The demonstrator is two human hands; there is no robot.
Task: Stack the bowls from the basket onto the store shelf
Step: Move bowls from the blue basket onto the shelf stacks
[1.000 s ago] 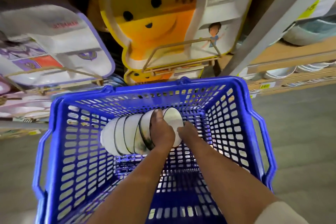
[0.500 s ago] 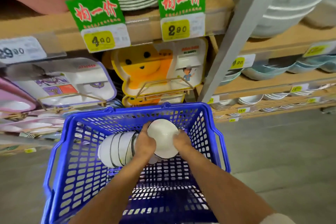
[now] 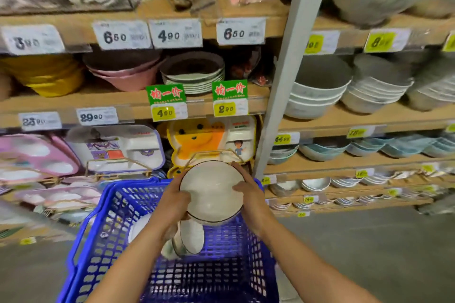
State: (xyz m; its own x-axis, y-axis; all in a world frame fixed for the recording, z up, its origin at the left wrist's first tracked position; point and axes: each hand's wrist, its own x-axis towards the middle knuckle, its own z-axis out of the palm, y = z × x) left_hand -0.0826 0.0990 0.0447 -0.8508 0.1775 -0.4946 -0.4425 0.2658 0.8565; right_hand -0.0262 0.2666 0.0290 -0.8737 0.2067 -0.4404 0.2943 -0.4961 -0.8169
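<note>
Early on — left hand (image 3: 172,203) and right hand (image 3: 249,195) grip one bowl (image 3: 211,190) by its sides at frame centre, just above the basket (image 3: 108,206); other bowls (image 3: 190,236) lie on their sides in it, lower centre — nothing from it seems set on the shelf (image 3: 344,119) at right yet.

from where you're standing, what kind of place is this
Most likely a shop's tableware aisle. Wooden shelves carry printed price tags, stacked bowls and plates fill them, and a blue shopping basket is in front, over which the left hand and right hand hold a white bowl.
</note>
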